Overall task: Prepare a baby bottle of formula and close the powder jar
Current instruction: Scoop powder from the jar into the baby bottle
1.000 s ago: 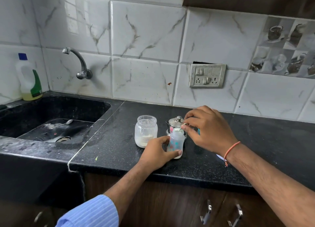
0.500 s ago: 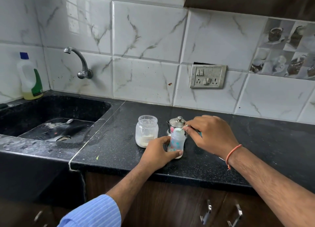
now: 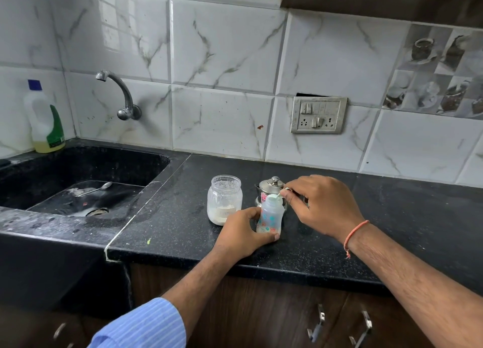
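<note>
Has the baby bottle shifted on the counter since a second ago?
No. The baby bottle stands in the same spot, just right of the powder jar and in front of the steel pot.

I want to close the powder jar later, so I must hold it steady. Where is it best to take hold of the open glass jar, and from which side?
Grip the powder jar around its wide body, below the narrower threaded neck. Come from its left, sink-facing side, where the countertop is bare; the left hand and baby bottle crowd its right.
</note>
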